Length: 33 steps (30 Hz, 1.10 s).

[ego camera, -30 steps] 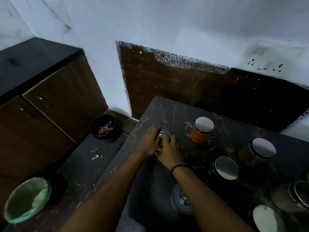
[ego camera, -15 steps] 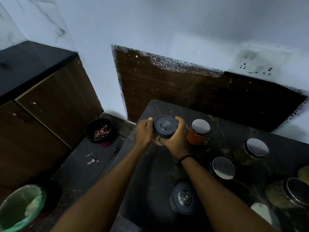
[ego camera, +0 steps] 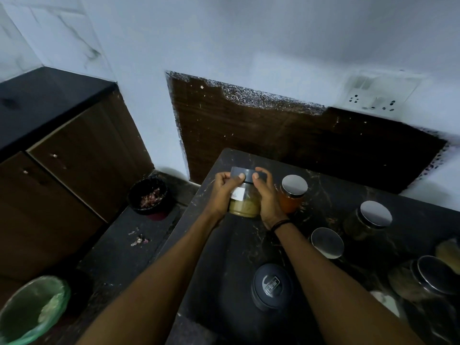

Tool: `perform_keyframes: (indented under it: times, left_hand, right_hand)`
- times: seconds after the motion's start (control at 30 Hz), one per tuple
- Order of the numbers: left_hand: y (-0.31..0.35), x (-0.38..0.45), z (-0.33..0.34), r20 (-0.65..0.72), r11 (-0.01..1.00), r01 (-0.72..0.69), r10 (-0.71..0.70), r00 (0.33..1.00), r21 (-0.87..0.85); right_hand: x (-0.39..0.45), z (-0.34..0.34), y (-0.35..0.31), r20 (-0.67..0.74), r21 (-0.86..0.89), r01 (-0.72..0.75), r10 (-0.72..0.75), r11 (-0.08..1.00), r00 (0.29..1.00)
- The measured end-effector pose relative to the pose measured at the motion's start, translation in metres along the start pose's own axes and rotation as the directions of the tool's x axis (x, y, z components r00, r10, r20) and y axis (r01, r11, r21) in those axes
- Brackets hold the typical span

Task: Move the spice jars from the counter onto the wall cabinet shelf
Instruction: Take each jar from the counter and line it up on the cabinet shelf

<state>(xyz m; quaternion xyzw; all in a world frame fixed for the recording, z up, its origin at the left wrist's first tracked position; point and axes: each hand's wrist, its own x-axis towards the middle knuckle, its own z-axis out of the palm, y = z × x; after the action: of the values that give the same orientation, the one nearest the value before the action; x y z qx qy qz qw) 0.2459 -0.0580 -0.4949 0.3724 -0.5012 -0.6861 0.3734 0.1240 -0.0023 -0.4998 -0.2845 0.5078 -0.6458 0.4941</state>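
Nearest to us, at the 7 o'clock corner, we are noting a bin lined with a green bag (ego camera: 29,310) standing on the floor. At 5 o'clock we are recording a dark-lidded jar (ego camera: 271,286) standing on the black counter (ego camera: 224,257), its lid bearing embossed lettering we cannot read with certainty. At 4 o'clock, near the right edge, we are seeing a steel-lidded jar (ego camera: 433,277) lying tilted, and at 3 o'clock two further jars with round steel lids (ego camera: 327,242) (ego camera: 375,214) standing apart from each other. At the centre we are observing both of our arms reaching forward: the left hand (ego camera: 224,192) and the right hand (ego camera: 265,197) are closing around opposite sides of a grey-lidded spice jar (ego camera: 245,201), which is holding a yellowish powder and carrying a small white label. The jar is sitting between the palms above the counter's left portion, both thumbs pressing against its lid band; whether its base is touching the counter we cannot tell. A black band is circling the right wrist. Just beside the right hand, at 2 o'clock of it, an orange-filled jar (ego camera: 292,195) is standing upright. At 9 o'clock a black bowl (ego camera: 149,195) of reddish scraps is resting on a lower ledge. Farthest off, at 1 o'clock, a white socket plate (ego camera: 375,95) is sitting on the wall.
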Motion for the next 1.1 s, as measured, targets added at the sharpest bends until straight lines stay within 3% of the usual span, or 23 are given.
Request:
perform_keyframes:
  times: [0.17,0.33,0.57,0.83,1.1]
  left_hand:
    - [0.002,-0.01,0.013,-0.052,0.987,-0.044,0.037,0.998,-0.154]
    - [0.014,-0.014,0.02,-0.061,0.992,-0.097,0.093,0.994,-0.075]
    - [0.041,-0.016,0.03,-0.003,0.984,-0.136,0.137,0.991,-0.11]
    - [0.113,-0.023,0.069,0.069,0.946,-0.221,0.244,0.967,-0.238]
    - [0.2,-0.029,0.122,0.14,0.883,-0.369,0.42,0.897,-0.288]
  right_hand:
    - [-0.003,0.004,-0.012,-0.033,0.079,0.025,-0.022,0.997,0.999]
    - [-0.012,0.002,-0.025,-0.054,0.024,0.058,-0.057,0.998,0.997]
    - [-0.019,0.006,-0.05,-0.057,-0.051,0.108,-0.111,0.993,0.992]
    - [-0.035,0.016,-0.124,-0.119,-0.044,0.293,-0.296,0.955,0.948]
    - [-0.052,0.018,-0.232,-0.037,-0.113,0.475,-0.481,0.873,0.876]
